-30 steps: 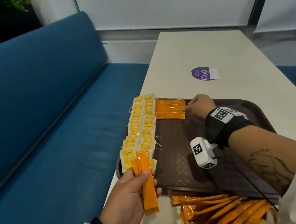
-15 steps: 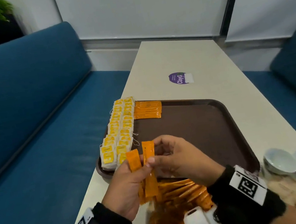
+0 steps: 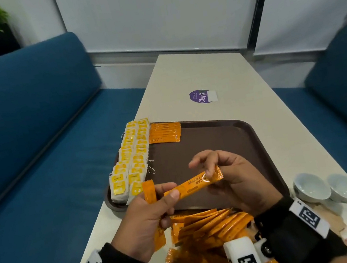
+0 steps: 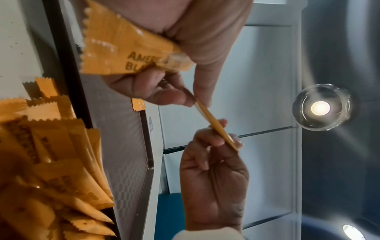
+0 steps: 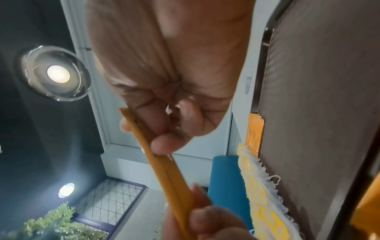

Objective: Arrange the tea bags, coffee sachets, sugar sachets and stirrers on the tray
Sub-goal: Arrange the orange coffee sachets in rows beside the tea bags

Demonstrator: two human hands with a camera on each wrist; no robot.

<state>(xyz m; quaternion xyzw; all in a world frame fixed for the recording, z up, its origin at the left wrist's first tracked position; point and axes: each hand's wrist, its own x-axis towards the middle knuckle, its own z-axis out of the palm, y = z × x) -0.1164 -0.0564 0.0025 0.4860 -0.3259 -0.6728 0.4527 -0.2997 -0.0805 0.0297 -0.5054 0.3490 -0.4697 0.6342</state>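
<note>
change: a second ago the right hand was at the far stack on the tray; half a second ago it had come back to the left hand; now it pinches one end of a coffee sachet and draws it sideways out of the left hand's bundle.
left hand: grasping; thumb still clamps the sachet's near end, and at least one more orange sachet stands upright in the fingers.
right hand: grasping; thumb and fingertips pinch the sachet's far end, other fingers loose.
handover: not finished, both hands are on the same sachet, held in the air over the tray's near edge, centre of the head view.
tray: brown, mid-frame; two rows of tea bags along its left edge, short stack of coffee sachets at its upper left corner.
supply: loose pile of coffee sachets on the table, bottom centre, just below the tray.
not yet placed: sugar, stirrers; I can't identify either for sure; pink-red items in the bottom right corner, too cropped to name.
meaning: looks like a feed cycle, left hand holds stock, right carries one at a time to the stack.
progress: early-mid, I judge; most of the tray bare.
</note>
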